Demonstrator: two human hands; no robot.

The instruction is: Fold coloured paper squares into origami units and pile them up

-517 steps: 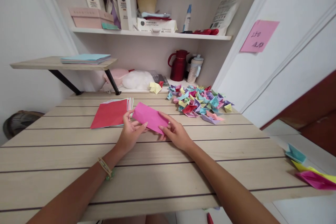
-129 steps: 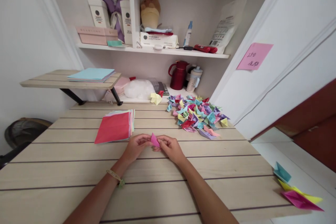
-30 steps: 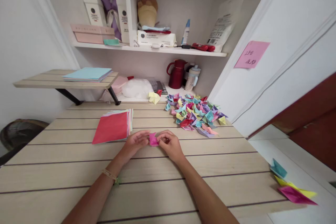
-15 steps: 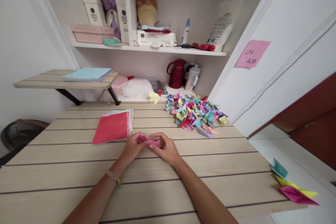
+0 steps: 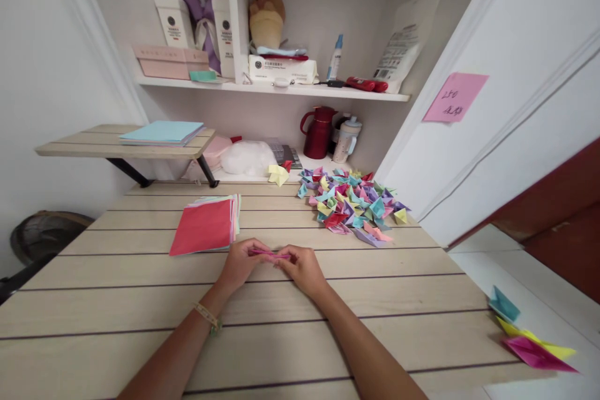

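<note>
A small folded pink paper (image 5: 270, 254) is stretched flat between my two hands, just above the wooden table (image 5: 140, 300). My left hand (image 5: 241, 263) pinches its left end and my right hand (image 5: 302, 267) pinches its right end, fingers curled closed on it. A stack of coloured paper sheets (image 5: 206, 225), red on top, lies just beyond my left hand. Beyond my right hand spreads a pile of several small folded paper boats (image 5: 354, 205) in many colours.
A red jug (image 5: 320, 132) and a white cup (image 5: 347, 135) stand at the back wall. A side shelf (image 5: 117, 145) holds blue sheets. Three folded pieces (image 5: 529, 337) lie at the right. A wall shelf (image 5: 281, 89) carries bottles and boxes.
The big pink sheet has been folded down into a small piece. Over the last second my hands pulled it flat and thin between them.
</note>
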